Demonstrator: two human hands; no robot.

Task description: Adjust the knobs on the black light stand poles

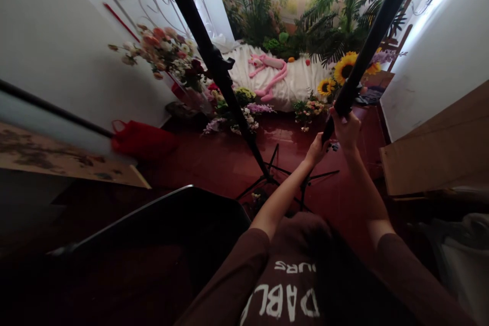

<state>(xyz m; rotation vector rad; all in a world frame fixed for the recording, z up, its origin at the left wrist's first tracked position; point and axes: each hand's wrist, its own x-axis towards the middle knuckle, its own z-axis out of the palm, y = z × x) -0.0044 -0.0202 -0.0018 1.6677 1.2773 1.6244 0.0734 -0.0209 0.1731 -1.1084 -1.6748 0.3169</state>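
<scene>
Two tall black stands rise in front of me. Around the lower pole of the right light stand my left hand is wrapped, low on the shaft. Just above it, my right hand closes at the dark clamp collar, fingers partly hidden behind the pole. The left stand leans up toward the upper left, with a clamp knob midway, and neither hand touches it. Tripod legs spread on the floor below. Both stands' upper ends lie outside the view.
A white-draped bed bears a pink plush toy. Sunflowers, mixed flowers and palm fronds surround it. A red bag lies left on the dark red floor. A black panel stands lower left; a brown board leans right.
</scene>
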